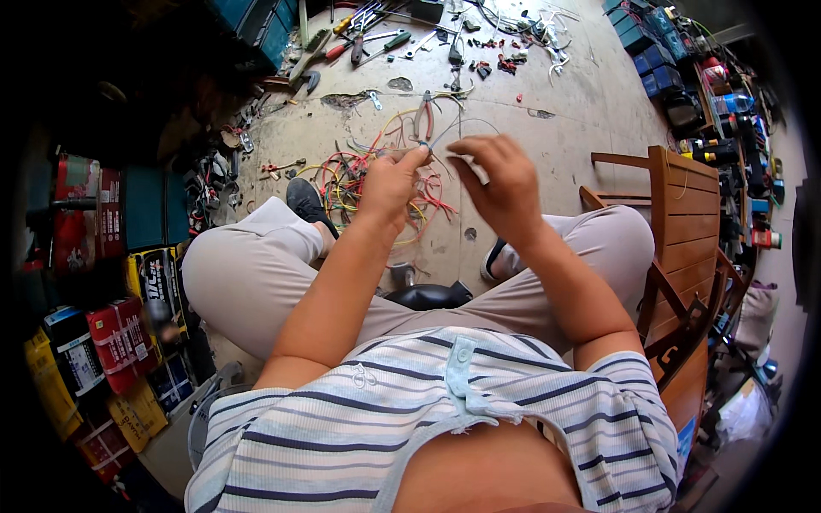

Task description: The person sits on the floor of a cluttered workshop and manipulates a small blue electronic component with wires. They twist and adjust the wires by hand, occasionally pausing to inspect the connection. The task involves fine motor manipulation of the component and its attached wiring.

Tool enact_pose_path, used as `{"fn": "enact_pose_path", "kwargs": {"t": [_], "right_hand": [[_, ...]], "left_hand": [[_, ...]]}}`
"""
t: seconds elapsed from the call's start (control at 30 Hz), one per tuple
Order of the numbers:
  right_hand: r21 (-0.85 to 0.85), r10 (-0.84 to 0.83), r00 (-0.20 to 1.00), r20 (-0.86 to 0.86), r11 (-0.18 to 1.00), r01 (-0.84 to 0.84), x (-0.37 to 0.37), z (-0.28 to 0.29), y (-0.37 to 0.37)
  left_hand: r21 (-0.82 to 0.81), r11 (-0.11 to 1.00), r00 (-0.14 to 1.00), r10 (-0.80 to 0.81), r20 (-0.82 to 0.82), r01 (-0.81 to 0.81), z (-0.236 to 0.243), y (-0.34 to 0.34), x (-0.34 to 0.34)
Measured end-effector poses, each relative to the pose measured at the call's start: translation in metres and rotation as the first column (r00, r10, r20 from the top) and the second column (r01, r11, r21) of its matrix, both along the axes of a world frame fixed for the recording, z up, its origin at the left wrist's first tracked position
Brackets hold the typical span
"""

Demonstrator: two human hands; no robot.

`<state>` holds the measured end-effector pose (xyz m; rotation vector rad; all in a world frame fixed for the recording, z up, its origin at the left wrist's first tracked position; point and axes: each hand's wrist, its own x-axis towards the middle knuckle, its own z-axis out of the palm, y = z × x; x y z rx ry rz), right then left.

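Observation:
My left hand (pixel 398 171) is closed in a pinch on a thin wire (pixel 434 142), with its thumb uppermost, above a loose tangle of red, yellow and other coloured wires (pixel 348 183) on the floor. My right hand (pixel 493 175) hovers just right of it, fingers curled toward the wire and slightly blurred; I cannot tell whether they grip it. Pliers (pixel 424 120) with reddish handles lie just beyond my left hand, near the top of the tangle.
Screwdrivers (pixel 363 44), wrenches and small parts lie on the worn floor (pixel 573 111) ahead. Stacked boxes (pixel 120 329) and teal cases (pixel 145 205) crowd my left. A wooden folding chair (pixel 680 231) stands at my right, beside packed goods (pixel 735 103). I sit low, knees bent.

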<state>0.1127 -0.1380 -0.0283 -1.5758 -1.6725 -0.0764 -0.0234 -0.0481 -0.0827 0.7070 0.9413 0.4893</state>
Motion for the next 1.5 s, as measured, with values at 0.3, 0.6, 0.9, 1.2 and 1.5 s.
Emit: {"fn": "enact_pose_path", "kwargs": {"t": [0.3,0.6,0.9,1.2,1.5], "right_hand": [[-0.192,-0.118,0.993,0.028,0.974,0.121,-0.016,-0.024,0.002],[-0.161,-0.055,0.993,0.103,0.984,0.071,-0.006,-0.021,0.004],[-0.182,-0.087,0.995,-0.038,0.980,0.079,-0.003,-0.021,0.004],[-0.111,-0.056,0.998,-0.031,0.992,0.053,-0.002,-0.022,0.006],[-0.089,-0.037,0.999,0.006,0.995,0.037,-0.003,-0.021,0.007]], "left_hand": [[-0.035,0.998,0.997,0.045,0.062,-0.042,0.005,-0.008,0.002],[-0.125,0.992,0.995,0.040,0.090,-0.028,0.004,-0.004,-0.003],[-0.204,0.979,0.995,0.023,0.099,-0.003,0.009,-0.002,-0.003],[-0.223,0.975,0.993,0.037,0.111,-0.011,0.014,-0.004,-0.003],[-0.001,0.999,0.998,-0.041,0.045,0.041,0.007,-0.004,-0.005]]}}
